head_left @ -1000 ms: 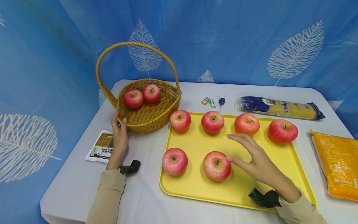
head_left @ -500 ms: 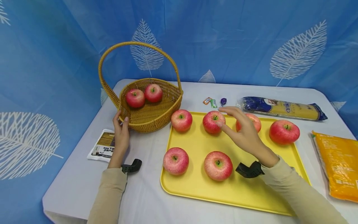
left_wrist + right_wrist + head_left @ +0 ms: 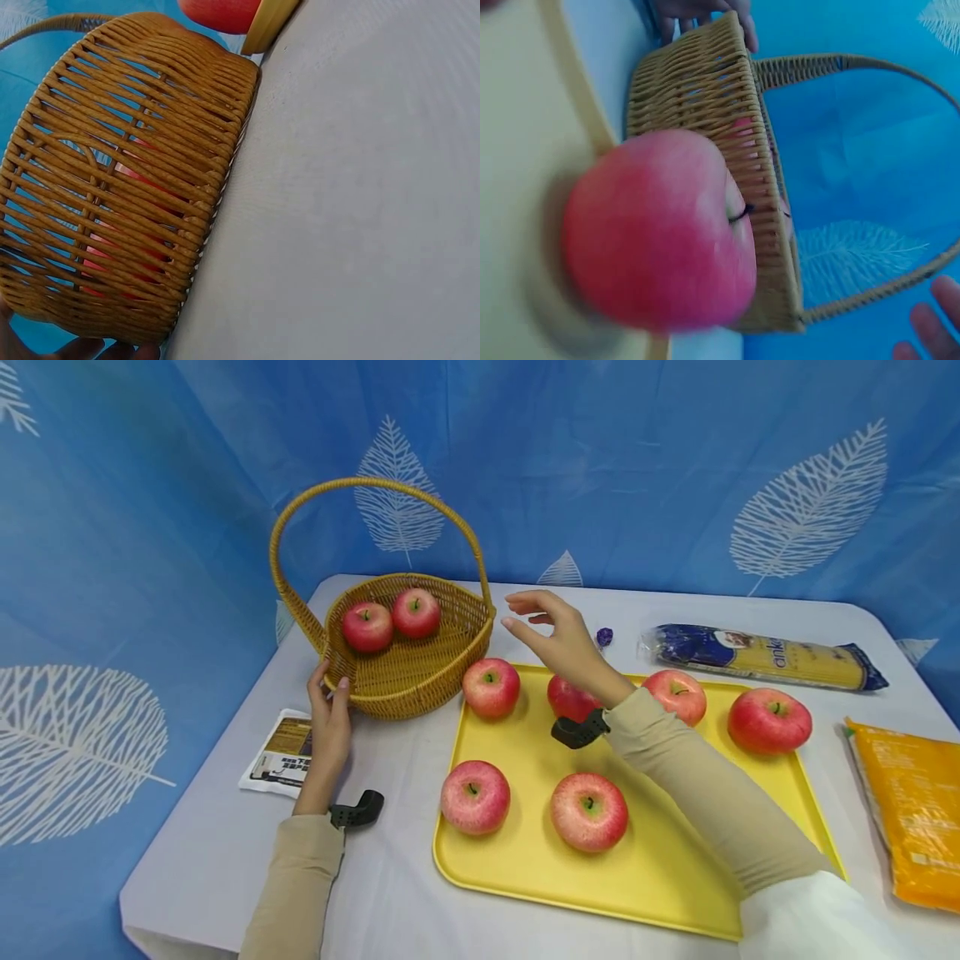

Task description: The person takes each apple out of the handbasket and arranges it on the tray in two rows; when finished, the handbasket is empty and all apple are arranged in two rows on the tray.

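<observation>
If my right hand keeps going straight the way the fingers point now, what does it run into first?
Most likely the wicker basket: the right hand, open and empty, points left toward its near rim and handle base. Depth is unclear, so it may pass above the rim toward the two apples inside.

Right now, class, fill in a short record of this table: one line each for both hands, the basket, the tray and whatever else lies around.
left hand: left hand grips the near rim of the wicker basket
right hand: right hand hovers empty, fingers loosely spread, above the tray's far edge beside the basket
basket: holds two red apples
tray: yellow tray carries six apples; the one at its far left corner lies nearest the basket
around: spaghetti packet, orange bag, purple candy, printed packet
</observation>
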The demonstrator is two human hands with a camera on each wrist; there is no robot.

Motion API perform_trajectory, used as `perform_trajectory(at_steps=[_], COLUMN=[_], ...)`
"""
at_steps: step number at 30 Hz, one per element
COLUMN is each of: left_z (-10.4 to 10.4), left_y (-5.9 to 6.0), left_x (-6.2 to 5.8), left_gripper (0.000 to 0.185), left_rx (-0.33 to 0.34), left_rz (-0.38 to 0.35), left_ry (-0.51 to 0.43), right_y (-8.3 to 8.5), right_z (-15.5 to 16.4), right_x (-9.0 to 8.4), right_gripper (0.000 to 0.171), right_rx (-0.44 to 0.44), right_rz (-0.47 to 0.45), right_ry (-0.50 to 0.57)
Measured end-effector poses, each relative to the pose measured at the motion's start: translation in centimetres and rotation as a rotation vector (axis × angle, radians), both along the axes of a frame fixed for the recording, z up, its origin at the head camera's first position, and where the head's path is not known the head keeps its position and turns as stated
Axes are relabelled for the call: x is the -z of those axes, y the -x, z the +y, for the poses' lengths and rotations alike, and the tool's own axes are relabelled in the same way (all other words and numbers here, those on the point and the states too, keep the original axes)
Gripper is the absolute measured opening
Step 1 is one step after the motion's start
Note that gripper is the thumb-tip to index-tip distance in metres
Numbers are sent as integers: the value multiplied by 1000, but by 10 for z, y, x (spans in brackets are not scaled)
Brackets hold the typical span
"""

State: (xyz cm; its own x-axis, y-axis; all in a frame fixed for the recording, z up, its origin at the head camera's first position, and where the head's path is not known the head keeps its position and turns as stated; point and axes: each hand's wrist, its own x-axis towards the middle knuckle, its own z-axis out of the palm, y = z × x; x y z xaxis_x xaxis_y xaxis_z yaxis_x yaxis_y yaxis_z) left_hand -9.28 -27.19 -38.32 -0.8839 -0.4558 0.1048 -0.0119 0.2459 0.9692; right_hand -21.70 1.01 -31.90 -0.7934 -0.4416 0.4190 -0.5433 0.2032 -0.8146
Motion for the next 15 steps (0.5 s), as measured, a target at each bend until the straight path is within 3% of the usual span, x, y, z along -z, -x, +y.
perform_trajectory(at_steps=[6, 8, 15], left_z=[0, 0, 0], left_y=[1, 1, 0], left_x=[0, -1, -2], left_gripper=[51, 51, 51], left_rx=[6, 7, 3], left_rz=[10, 10, -2], left_ry=[-2, 2, 13], right_y=[15, 24, 25], right_z=[-38, -50, -81], right_x=[-3, 3, 9], right_gripper=[32, 33, 33], right_rx=[9, 2, -96], right_rz=[-164, -192, -303], right_ry=[155, 172, 185])
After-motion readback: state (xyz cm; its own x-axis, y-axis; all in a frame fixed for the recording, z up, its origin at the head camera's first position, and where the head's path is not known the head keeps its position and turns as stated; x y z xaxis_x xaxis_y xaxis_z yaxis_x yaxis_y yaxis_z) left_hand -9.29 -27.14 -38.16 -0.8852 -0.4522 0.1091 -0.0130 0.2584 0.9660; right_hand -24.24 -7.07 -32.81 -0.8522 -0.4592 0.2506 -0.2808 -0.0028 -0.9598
